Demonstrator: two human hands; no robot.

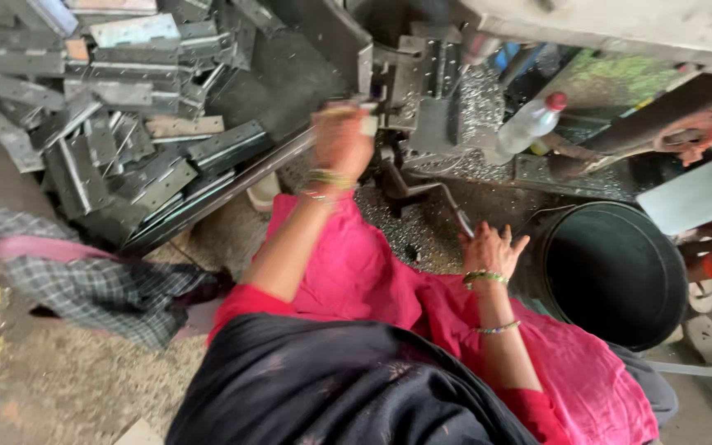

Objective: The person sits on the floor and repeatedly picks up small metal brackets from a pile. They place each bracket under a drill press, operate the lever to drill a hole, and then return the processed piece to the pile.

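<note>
Left hand (pixel 341 142) is reaching up to the metal press (pixel 409 86), blurred; the fingers are curling around a small pale piece (pixel 368 124) at the machine's edge, but I cannot tell how tightly. Right hand (pixel 492 249) is sitting lower, fingers wrapping the end of a thin bent lever (pixel 434 191) coming off the press; thumb and little finger are sticking out a bit. Both wrists are wearing green and gold bangles.

Metal shavings (pixel 422 222) are covering the floor between the hands and under the press. A pile of grey metal hinge plates (pixel 117 124) is lying well to the left of the left hand. A black bucket (pixel 611 272) is standing just beside the right hand, on its right. A clear plastic bottle (pixel 525 128) with a red cap is lying tilted near the press, above the bucket. A checked cloth (pixel 92 288) is lying on the floor at the left. Pink fabric is covering the person's lap.
</note>
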